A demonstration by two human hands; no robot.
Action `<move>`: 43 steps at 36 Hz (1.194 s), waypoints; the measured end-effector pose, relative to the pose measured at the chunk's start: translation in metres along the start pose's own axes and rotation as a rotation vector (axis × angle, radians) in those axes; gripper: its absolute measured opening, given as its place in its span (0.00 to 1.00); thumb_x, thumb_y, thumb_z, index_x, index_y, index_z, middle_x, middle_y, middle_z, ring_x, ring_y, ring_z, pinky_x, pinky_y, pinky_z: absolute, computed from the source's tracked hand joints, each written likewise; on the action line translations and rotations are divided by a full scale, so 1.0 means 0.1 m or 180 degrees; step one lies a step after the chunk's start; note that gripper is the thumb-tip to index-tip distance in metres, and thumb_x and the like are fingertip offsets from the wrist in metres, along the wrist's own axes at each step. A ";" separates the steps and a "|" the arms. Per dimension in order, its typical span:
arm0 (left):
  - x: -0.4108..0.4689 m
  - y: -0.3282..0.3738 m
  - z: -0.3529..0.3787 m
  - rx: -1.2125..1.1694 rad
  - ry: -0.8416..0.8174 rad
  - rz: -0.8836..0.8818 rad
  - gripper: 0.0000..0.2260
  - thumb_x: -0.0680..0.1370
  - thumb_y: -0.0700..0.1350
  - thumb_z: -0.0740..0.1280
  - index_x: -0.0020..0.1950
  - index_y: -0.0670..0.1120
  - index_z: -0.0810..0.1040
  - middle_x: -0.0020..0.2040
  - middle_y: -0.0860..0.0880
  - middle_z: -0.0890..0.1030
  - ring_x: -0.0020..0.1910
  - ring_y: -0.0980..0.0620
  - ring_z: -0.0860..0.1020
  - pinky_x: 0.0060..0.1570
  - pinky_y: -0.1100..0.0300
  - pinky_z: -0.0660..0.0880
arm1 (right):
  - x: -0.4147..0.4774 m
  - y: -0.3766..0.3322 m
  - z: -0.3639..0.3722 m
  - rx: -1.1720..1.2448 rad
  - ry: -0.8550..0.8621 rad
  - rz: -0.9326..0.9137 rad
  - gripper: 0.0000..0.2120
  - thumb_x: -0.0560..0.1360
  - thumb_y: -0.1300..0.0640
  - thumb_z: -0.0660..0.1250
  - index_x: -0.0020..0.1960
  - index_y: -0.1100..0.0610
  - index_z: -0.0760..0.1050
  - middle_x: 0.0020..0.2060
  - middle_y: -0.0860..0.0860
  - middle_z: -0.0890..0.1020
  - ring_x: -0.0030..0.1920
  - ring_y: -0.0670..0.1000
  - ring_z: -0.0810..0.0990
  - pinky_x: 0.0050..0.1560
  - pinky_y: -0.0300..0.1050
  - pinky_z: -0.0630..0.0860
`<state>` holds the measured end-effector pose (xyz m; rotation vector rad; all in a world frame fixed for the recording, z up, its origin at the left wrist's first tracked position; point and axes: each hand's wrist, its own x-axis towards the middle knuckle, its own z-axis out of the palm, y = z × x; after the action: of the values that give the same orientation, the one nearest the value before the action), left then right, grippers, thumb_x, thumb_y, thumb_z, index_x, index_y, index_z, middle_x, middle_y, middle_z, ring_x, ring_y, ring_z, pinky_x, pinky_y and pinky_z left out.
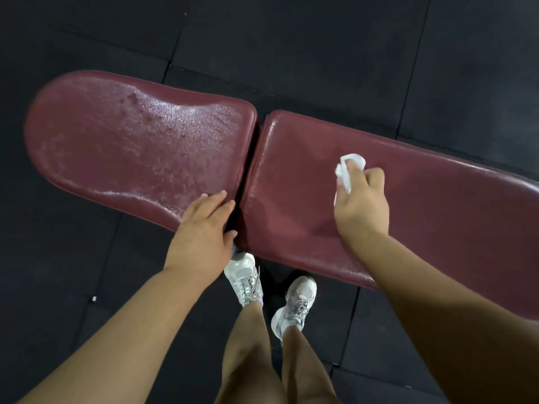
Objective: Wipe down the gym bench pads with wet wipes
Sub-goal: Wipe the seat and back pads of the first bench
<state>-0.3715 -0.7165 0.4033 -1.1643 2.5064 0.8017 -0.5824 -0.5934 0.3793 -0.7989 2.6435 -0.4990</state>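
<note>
Two maroon bench pads lie end to end across the view. The rounded left pad (pixel 122 141) glistens with wet streaks and droplets. The long right pad (pixel 437 228) shows a damp sheen near its left end. My right hand (pixel 361 202) grips a crumpled white wet wipe (pixel 347 170) and presses it on the right pad near its far-left part. My left hand (pixel 204 228) rests flat, fingers straight, on the near right corner of the left pad, beside the gap between the pads.
Dark rubber floor tiles (pixel 320 39) surround the bench on all sides. My two legs in white sneakers (pixel 245 275) stand close to the bench's near edge, below the gap. A small pale object (pixel 93 298) lies on the floor at left.
</note>
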 end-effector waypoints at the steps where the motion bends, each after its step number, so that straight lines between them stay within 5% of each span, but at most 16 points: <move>1: -0.05 0.05 0.05 0.0033 -0.0028 0.0024 0.23 0.78 0.44 0.66 0.73 0.45 0.67 0.74 0.51 0.65 0.75 0.48 0.55 0.71 0.62 0.49 | -0.09 -0.02 0.03 0.0017 0.0109 0.0092 0.20 0.78 0.57 0.61 0.70 0.54 0.67 0.55 0.58 0.68 0.39 0.61 0.73 0.41 0.50 0.73; 5: -0.20 0.24 0.24 0.0004 -0.0155 -0.0084 0.24 0.79 0.44 0.64 0.74 0.47 0.63 0.75 0.53 0.61 0.76 0.48 0.49 0.73 0.59 0.50 | -0.63 -0.14 0.30 -0.0361 -0.0834 -0.1041 0.22 0.74 0.65 0.61 0.68 0.57 0.68 0.58 0.60 0.71 0.47 0.62 0.76 0.47 0.50 0.73; 8: -0.27 0.32 0.30 -0.0027 -0.0235 -0.0194 0.26 0.79 0.45 0.64 0.76 0.48 0.60 0.77 0.55 0.56 0.76 0.51 0.49 0.72 0.58 0.54 | -0.88 0.02 0.27 -0.0449 -0.1397 -0.2511 0.29 0.61 0.69 0.65 0.62 0.60 0.75 0.50 0.60 0.77 0.35 0.60 0.76 0.35 0.49 0.76; 10: -0.31 0.34 0.32 0.0086 -0.0326 -0.0157 0.26 0.79 0.46 0.63 0.76 0.49 0.59 0.77 0.56 0.54 0.75 0.51 0.50 0.71 0.59 0.55 | -0.87 0.23 0.13 -0.0486 -0.1436 -0.2806 0.30 0.60 0.68 0.65 0.62 0.57 0.75 0.47 0.58 0.77 0.34 0.59 0.76 0.34 0.49 0.75; 12: -0.35 0.36 0.34 0.0191 -0.0442 -0.0131 0.27 0.80 0.46 0.63 0.77 0.48 0.57 0.78 0.56 0.50 0.75 0.52 0.51 0.71 0.60 0.56 | -0.83 0.47 -0.02 -0.0503 -0.1272 -0.2375 0.28 0.64 0.68 0.66 0.63 0.52 0.71 0.46 0.56 0.75 0.33 0.59 0.74 0.34 0.50 0.75; 15: -0.37 0.40 0.36 0.0322 -0.0537 -0.0184 0.28 0.80 0.46 0.62 0.77 0.48 0.54 0.78 0.56 0.47 0.74 0.51 0.52 0.69 0.59 0.60 | -0.79 0.90 -0.20 -0.0228 -0.0297 -0.0747 0.23 0.72 0.65 0.66 0.65 0.51 0.67 0.46 0.58 0.71 0.31 0.60 0.73 0.30 0.49 0.74; 20: -0.34 0.48 0.40 0.0549 -0.0519 -0.0297 0.28 0.80 0.47 0.61 0.77 0.48 0.54 0.78 0.55 0.47 0.72 0.49 0.57 0.62 0.56 0.68 | -1.02 1.03 -0.17 0.0196 0.0261 0.0976 0.22 0.77 0.60 0.59 0.70 0.50 0.63 0.53 0.53 0.66 0.41 0.57 0.72 0.40 0.47 0.71; 22: -0.32 0.49 0.40 0.0624 -0.0496 -0.0275 0.27 0.80 0.47 0.61 0.77 0.47 0.55 0.78 0.54 0.47 0.70 0.49 0.60 0.60 0.56 0.69 | -1.15 0.79 -0.03 0.0278 0.0370 0.0984 0.23 0.75 0.64 0.60 0.70 0.56 0.66 0.56 0.58 0.67 0.42 0.59 0.71 0.41 0.47 0.68; 25: -0.30 0.47 0.39 0.0645 -0.0479 -0.0223 0.26 0.80 0.47 0.61 0.76 0.48 0.57 0.78 0.54 0.50 0.70 0.50 0.61 0.61 0.56 0.69 | -1.32 0.43 0.15 0.0380 -0.0217 0.0339 0.24 0.75 0.66 0.59 0.70 0.53 0.66 0.54 0.54 0.66 0.42 0.54 0.66 0.42 0.44 0.66; 29: -0.25 0.35 0.31 0.0548 -0.0475 0.0021 0.24 0.79 0.46 0.62 0.75 0.49 0.62 0.76 0.55 0.55 0.71 0.51 0.63 0.63 0.55 0.69 | -1.32 0.41 0.16 -0.0018 -0.0590 -0.0455 0.29 0.71 0.67 0.64 0.70 0.53 0.68 0.51 0.56 0.71 0.41 0.60 0.74 0.37 0.45 0.67; 34: -0.16 0.12 0.18 0.0322 -0.0629 0.0400 0.23 0.79 0.45 0.62 0.74 0.53 0.64 0.75 0.58 0.58 0.71 0.54 0.64 0.64 0.55 0.69 | -1.27 0.37 0.17 0.0060 -0.0335 0.0099 0.20 0.76 0.61 0.64 0.67 0.49 0.70 0.50 0.50 0.66 0.36 0.56 0.72 0.33 0.45 0.70; 39: -0.11 -0.12 -0.04 0.0132 -0.0808 0.0833 0.21 0.79 0.46 0.62 0.73 0.53 0.66 0.71 0.58 0.64 0.69 0.55 0.65 0.63 0.60 0.65 | -1.30 -0.32 0.51 0.0757 0.0249 0.1742 0.18 0.81 0.55 0.57 0.70 0.47 0.63 0.58 0.50 0.64 0.43 0.54 0.75 0.43 0.44 0.71; 43: -0.08 -0.51 -0.30 0.0200 -0.0681 0.1026 0.20 0.79 0.46 0.64 0.71 0.49 0.69 0.67 0.54 0.69 0.66 0.53 0.65 0.64 0.62 0.62 | -1.25 -0.98 0.81 0.0911 0.0375 0.1796 0.21 0.80 0.55 0.58 0.72 0.52 0.60 0.60 0.54 0.64 0.44 0.55 0.75 0.44 0.44 0.70</move>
<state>-0.3277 -0.7558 0.4120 -0.6234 2.5466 0.8651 -0.4057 -0.6168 0.3752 0.0699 2.6491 -0.7491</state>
